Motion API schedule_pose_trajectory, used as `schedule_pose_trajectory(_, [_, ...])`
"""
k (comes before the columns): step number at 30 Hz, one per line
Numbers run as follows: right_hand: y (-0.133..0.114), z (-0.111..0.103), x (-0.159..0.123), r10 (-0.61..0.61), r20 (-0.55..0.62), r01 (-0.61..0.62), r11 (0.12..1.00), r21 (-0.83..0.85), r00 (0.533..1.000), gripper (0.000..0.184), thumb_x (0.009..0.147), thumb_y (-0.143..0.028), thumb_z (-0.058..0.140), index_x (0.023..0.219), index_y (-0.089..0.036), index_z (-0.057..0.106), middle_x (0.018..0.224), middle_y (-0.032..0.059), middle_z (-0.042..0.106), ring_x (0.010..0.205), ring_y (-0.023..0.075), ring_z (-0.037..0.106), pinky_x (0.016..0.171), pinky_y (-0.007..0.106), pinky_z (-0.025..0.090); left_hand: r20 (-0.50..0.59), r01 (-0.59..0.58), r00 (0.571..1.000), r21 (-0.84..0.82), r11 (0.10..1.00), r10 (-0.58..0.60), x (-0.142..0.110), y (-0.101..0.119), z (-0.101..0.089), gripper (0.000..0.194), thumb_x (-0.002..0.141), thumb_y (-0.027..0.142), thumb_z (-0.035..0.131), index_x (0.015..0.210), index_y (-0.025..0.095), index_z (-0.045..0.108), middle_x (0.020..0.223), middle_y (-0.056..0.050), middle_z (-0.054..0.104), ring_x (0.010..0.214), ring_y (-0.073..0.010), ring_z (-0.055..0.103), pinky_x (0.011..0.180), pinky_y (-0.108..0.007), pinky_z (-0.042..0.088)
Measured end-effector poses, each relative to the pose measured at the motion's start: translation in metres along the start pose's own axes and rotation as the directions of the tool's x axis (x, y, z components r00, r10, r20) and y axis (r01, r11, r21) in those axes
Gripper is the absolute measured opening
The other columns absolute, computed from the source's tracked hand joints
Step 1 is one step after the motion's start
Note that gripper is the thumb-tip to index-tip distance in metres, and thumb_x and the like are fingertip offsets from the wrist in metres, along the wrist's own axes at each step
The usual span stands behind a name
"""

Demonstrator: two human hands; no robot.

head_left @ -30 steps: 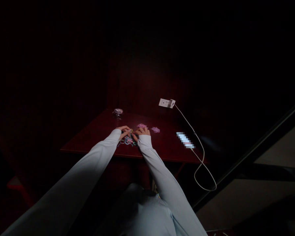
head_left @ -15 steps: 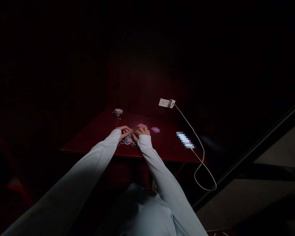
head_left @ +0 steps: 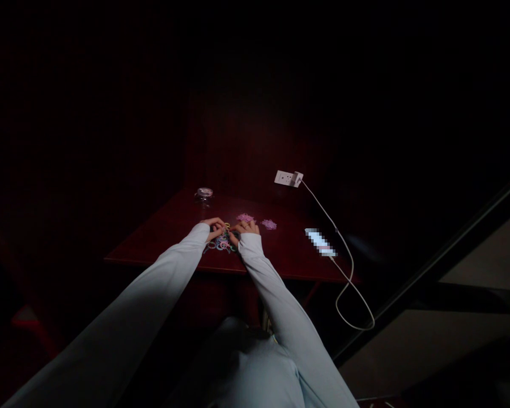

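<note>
A loose pile of colourful hair ties (head_left: pixel 224 245) lies on the dark red table near its front edge. Over the left side of this pile is my left hand (head_left: pixel 215 225), its fingers bent and pinched together. My right hand (head_left: pixel 246 229) faces it from the right, fingertips also closed and almost meeting the left ones. Whatever is between the fingertips is too small and dim to make out. Just beyond my right hand is a pink heap of small pieces (head_left: pixel 245 217); a purple heap (head_left: pixel 269 224) lies to its right.
A clear jar with a pale lid (head_left: pixel 204 193) stands at the table's back left. On the right lies a lit phone (head_left: pixel 321 242), its white cable (head_left: pixel 352 266) looping past the table edge up to a charger (head_left: pixel 297 179) in the wall socket (head_left: pixel 283 178). The surroundings are very dark.
Both hands stay over the hair ties, with only slight finger movement. Nothing else has visibly moved.
</note>
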State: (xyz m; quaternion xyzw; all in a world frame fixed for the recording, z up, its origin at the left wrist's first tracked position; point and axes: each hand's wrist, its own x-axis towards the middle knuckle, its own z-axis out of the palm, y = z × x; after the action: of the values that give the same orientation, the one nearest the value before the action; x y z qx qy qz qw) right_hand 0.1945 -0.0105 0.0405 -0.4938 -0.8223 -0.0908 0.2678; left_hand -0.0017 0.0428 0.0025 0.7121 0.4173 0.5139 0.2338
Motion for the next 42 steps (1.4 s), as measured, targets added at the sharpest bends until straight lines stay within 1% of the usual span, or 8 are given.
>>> schedule_pose_trajectory(6, [-0.003, -0.002, 0.0, 0.02, 0.024, -0.019, 0.999, -0.032, 1.0, 0.026, 0.104, -0.043, 0.064, 0.115, -0.024, 0.078, 0.117, 0.0084, 0.07, 0.111, 0.0257, 0.048, 0.09, 0.035, 0.035, 0.035, -0.001, 0.999, 0.016, 1.0, 0.001, 0.001, -0.003, 0.0, 0.03, 0.076, 0.047, 0.073, 0.084, 0.018, 0.075, 0.073, -0.003, 0.075, 0.063, -0.0147, 0.062, 0.061, -0.024, 0.049])
schedule_pose_trajectory(9, [-0.003, -0.002, 0.0, 0.022, 0.019, -0.021, 0.999, -0.028, 1.0, 0.027, 0.105, -0.043, 0.062, 0.116, -0.024, 0.078, 0.117, 0.0084, 0.07, 0.111, 0.0254, 0.048, 0.09, 0.035, 0.035, 0.055, 0.003, 0.998, 0.026, 1.0, -0.005, 0.001, -0.003, -0.001, 0.031, 0.076, 0.048, 0.074, 0.085, 0.018, 0.076, 0.074, -0.004, 0.076, 0.066, -0.0159, 0.065, 0.064, -0.025, 0.052])
schedule_pose_trajectory(13, [-0.003, -0.002, 0.0, 0.024, 0.021, -0.023, 1.0, -0.018, 1.0, 0.026, 0.106, -0.042, 0.06, 0.115, -0.025, 0.079, 0.115, 0.0082, 0.07, 0.11, 0.0252, 0.049, 0.09, 0.035, 0.035, 0.051, -0.008, 0.999, 0.046, 0.999, 0.006, 0.0, 0.0, -0.002, 0.03, 0.077, 0.048, 0.075, 0.085, 0.018, 0.077, 0.076, -0.004, 0.077, 0.068, -0.0163, 0.067, 0.066, -0.025, 0.054])
schedule_pose_trajectory(17, [-0.002, -0.001, 0.001, 0.025, 0.024, -0.025, 1.0, 0.002, 0.999, 0.024, 0.105, -0.04, 0.063, 0.114, -0.025, 0.079, 0.113, 0.008, 0.07, 0.11, 0.0258, 0.049, 0.091, 0.036, 0.035, 0.05, -0.031, 0.998, 0.047, 0.998, 0.029, -0.001, 0.003, -0.003, 0.027, 0.075, 0.043, 0.074, 0.083, 0.018, 0.078, 0.075, -0.004, 0.078, 0.067, -0.0153, 0.067, 0.063, -0.023, 0.052])
schedule_pose_trajectory(21, [-0.001, 0.0, 0.0, 0.026, 0.005, -0.026, 1.0, 0.018, 1.0, 0.022, 0.104, -0.039, 0.064, 0.111, -0.025, 0.079, 0.113, 0.008, 0.07, 0.11, 0.0262, 0.049, 0.091, 0.036, 0.036, 0.036, -0.023, 0.999, 0.06, 0.998, 0.02, -0.002, 0.004, -0.003, 0.023, 0.073, 0.039, 0.072, 0.083, 0.019, 0.077, 0.077, -0.003, 0.078, 0.067, -0.0138, 0.065, 0.06, -0.02, 0.048])
schedule_pose_trajectory(25, [0.0, 0.0, -0.001, 0.025, -0.006, -0.025, 0.999, 0.022, 1.0, 0.02, 0.104, -0.038, 0.064, 0.109, -0.025, 0.078, 0.113, 0.0076, 0.07, 0.109, 0.0261, 0.049, 0.092, 0.036, 0.036, 0.019, -0.006, 1.0, 0.052, 0.999, 0.005, -0.002, 0.003, -0.002, 0.019, 0.07, 0.034, 0.071, 0.081, 0.019, 0.076, 0.073, -0.002, 0.076, 0.066, -0.0137, 0.063, 0.063, -0.022, 0.049])
schedule_pose_trajectory(31, [0.001, 0.0, -0.001, 0.01, -0.018, -0.01, 1.0, 0.021, 1.0, 0.017, 0.101, -0.037, 0.068, 0.107, -0.024, 0.076, 0.111, 0.0072, 0.07, 0.108, 0.0263, 0.049, 0.09, 0.035, 0.035, 0.015, 0.021, 1.0, 0.033, 0.999, -0.022, -0.002, 0.002, -0.001, 0.015, 0.066, 0.027, 0.07, 0.079, 0.019, 0.072, 0.069, 0.0, 0.07, 0.062, -0.0121, 0.058, 0.059, -0.021, 0.045])
schedule_pose_trajectory(42, [-0.004, -0.007, -0.002, 0.019, 0.011, -0.019, 1.0, 0.017, 1.0, 0.018, 0.099, -0.038, 0.07, 0.107, -0.023, 0.074, 0.112, 0.0065, 0.071, 0.109, 0.0256, 0.051, 0.089, 0.034, 0.037, 0.052, -0.002, 0.999, 0.05, 0.999, -0.001, -0.003, 0.01, -0.007, 0.014, 0.065, 0.026, 0.071, 0.078, 0.02, 0.07, 0.064, 0.004, 0.063, 0.061, -0.0112, 0.053, 0.058, -0.02, 0.043])
